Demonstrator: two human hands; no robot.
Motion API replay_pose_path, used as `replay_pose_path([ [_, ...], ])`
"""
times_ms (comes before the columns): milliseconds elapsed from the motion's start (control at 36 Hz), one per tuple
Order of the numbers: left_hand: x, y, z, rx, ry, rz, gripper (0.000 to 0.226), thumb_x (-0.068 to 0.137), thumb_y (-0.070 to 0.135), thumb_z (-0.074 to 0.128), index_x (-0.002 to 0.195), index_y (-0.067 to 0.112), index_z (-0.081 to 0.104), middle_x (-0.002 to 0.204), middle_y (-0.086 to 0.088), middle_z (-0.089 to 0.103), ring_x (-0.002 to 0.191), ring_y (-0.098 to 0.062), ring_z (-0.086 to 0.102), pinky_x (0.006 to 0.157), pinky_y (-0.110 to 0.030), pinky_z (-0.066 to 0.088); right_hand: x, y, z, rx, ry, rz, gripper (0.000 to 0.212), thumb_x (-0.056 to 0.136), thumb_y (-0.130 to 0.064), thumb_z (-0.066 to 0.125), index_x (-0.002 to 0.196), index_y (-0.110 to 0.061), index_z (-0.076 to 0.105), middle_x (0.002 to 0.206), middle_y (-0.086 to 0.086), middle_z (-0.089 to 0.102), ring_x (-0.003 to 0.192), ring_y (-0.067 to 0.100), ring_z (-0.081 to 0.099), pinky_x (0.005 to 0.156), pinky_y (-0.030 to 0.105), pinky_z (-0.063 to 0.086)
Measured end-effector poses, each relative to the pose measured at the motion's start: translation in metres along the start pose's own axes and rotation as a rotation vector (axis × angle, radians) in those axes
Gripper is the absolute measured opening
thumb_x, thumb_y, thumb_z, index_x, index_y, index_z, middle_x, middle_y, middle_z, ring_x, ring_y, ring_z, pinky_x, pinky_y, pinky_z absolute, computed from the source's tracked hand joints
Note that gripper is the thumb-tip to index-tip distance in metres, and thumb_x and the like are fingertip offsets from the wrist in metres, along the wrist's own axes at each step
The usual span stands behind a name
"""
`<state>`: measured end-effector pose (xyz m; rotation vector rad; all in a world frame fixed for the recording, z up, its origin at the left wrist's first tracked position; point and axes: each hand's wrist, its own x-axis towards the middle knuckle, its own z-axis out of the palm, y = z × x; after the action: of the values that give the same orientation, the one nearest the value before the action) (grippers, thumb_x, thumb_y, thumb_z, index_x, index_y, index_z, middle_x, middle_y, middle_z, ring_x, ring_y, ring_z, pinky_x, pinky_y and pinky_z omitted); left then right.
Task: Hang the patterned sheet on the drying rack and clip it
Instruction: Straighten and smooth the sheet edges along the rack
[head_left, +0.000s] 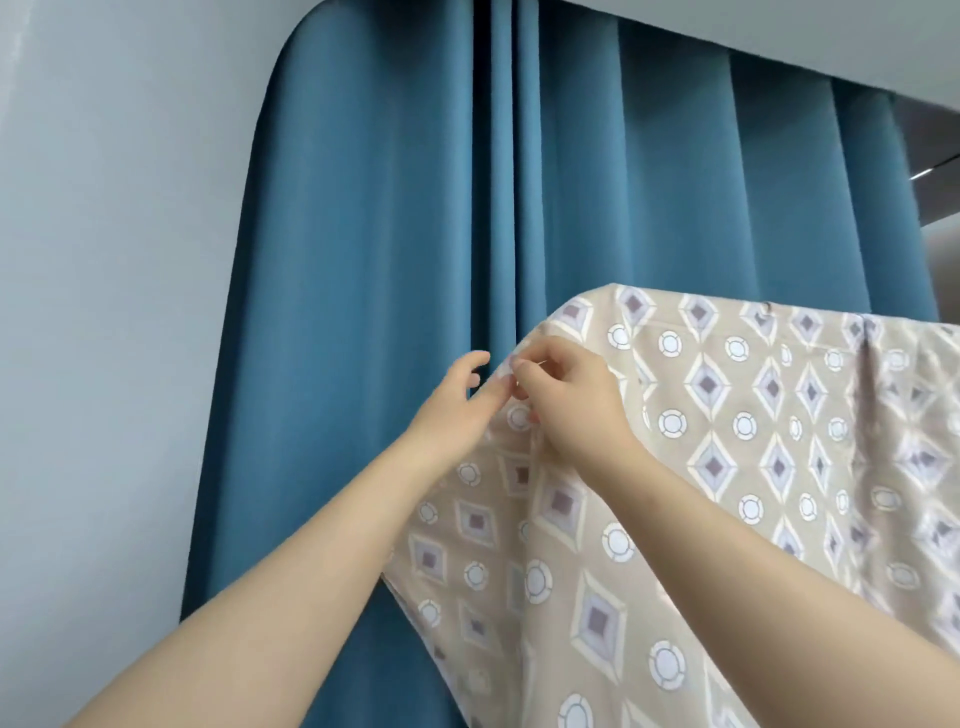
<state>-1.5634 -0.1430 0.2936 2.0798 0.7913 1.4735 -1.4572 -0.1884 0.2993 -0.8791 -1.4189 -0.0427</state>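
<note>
The patterned sheet (727, 467), beige with diamonds and circles, hangs draped over a rack that it hides; only its top fold shows at the right. My right hand (566, 400) pinches the sheet's left top corner with fingers closed on the cloth. My left hand (457, 400) is just to the left of it, fingertips touching the same corner edge, thumb and fingers partly spread. Whether a clip sits between the fingers cannot be made out.
A blue pleated curtain (389, 260) hangs right behind the sheet and hands. A pale grey wall (104, 312) fills the left side, and a ceiling edge (779, 31) runs along the top right.
</note>
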Motion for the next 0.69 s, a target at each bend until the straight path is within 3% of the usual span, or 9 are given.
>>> replay_pose_path([
  [56, -0.003, 0.001, 0.015, -0.004, 0.04, 0.065, 0.04, 0.092, 0.044, 0.047, 0.13, 0.032, 0.043, 0.129, 0.011, 0.046, 0.122, -0.011, 0.045, 0.093, -0.025, 0.034, -0.003, 0.006, -0.01, -0.011, 0.019, 0.011, 0.022, 0.086, -0.014, 0.051, 0.067, -0.024, 0.058, 0.064, -0.003, 0.06, 0.061, 0.018, 0.056, 0.065, 0.033, 0.048],
  [167, -0.01, 0.008, 0.037, 0.096, 0.364, 0.328, 0.021, 0.089, 0.022, 0.055, 0.111, 0.024, 0.055, 0.106, 0.017, 0.045, 0.111, -0.008, 0.045, 0.086, -0.017, 0.03, -0.01, 0.021, -0.029, -0.029, 0.064, 0.062, 0.022, 0.085, -0.012, 0.051, 0.067, -0.022, 0.057, 0.057, -0.004, 0.059, 0.054, 0.017, 0.053, 0.061, 0.036, 0.048],
  [222, -0.015, 0.017, 0.049, 0.057, 0.391, 0.429, 0.015, 0.088, 0.013, 0.055, 0.098, 0.023, 0.057, 0.093, 0.022, 0.048, 0.103, -0.01, 0.05, 0.085, -0.017, 0.034, -0.015, 0.027, -0.043, -0.052, 0.095, 0.102, 0.019, 0.085, -0.013, 0.05, 0.07, -0.021, 0.058, 0.055, -0.005, 0.058, 0.051, 0.012, 0.052, 0.052, 0.029, 0.044],
  [333, -0.022, 0.033, 0.078, -0.01, 0.278, 0.535, 0.02, 0.086, 0.009, 0.056, 0.089, 0.028, 0.051, 0.087, 0.022, 0.053, 0.078, 0.002, 0.053, 0.073, -0.009, 0.04, -0.027, 0.032, -0.071, -0.068, 0.136, 0.158, 0.016, 0.086, -0.011, 0.049, 0.074, -0.016, 0.06, 0.065, -0.001, 0.058, 0.053, 0.013, 0.05, 0.049, 0.021, 0.041],
  [417, -0.028, 0.041, 0.114, -0.104, 0.157, 0.478, 0.017, 0.087, 0.012, 0.057, 0.088, 0.028, 0.052, 0.088, 0.019, 0.055, 0.075, 0.004, 0.054, 0.067, -0.004, 0.039, -0.039, 0.04, -0.104, -0.117, 0.187, 0.205, 0.016, 0.085, -0.013, 0.049, 0.075, -0.018, 0.06, 0.064, -0.005, 0.059, 0.056, 0.012, 0.052, 0.054, 0.024, 0.039],
  [556, -0.05, 0.048, 0.184, -0.195, -0.013, 0.35, 0.014, 0.087, 0.019, 0.058, 0.085, 0.032, 0.054, 0.096, 0.013, 0.059, 0.078, 0.004, 0.055, 0.068, -0.006, 0.039, -0.069, 0.056, -0.17, -0.174, 0.259, 0.264, 0.013, 0.085, -0.012, 0.05, 0.08, -0.014, 0.062, 0.063, -0.006, 0.059, 0.053, 0.01, 0.051, 0.047, 0.016, 0.039],
  [694, -0.073, 0.058, 0.263, -0.24, -0.181, 0.244, 0.017, 0.087, 0.021, 0.058, 0.075, 0.033, 0.053, 0.088, 0.016, 0.059, 0.075, 0.005, 0.054, 0.064, -0.006, 0.038, -0.103, 0.079, -0.241, -0.211, 0.301, 0.352, 0.017, 0.087, -0.01, 0.051, 0.074, -0.017, 0.058, 0.063, -0.003, 0.058, 0.052, 0.009, 0.048, 0.048, 0.018, 0.038],
])
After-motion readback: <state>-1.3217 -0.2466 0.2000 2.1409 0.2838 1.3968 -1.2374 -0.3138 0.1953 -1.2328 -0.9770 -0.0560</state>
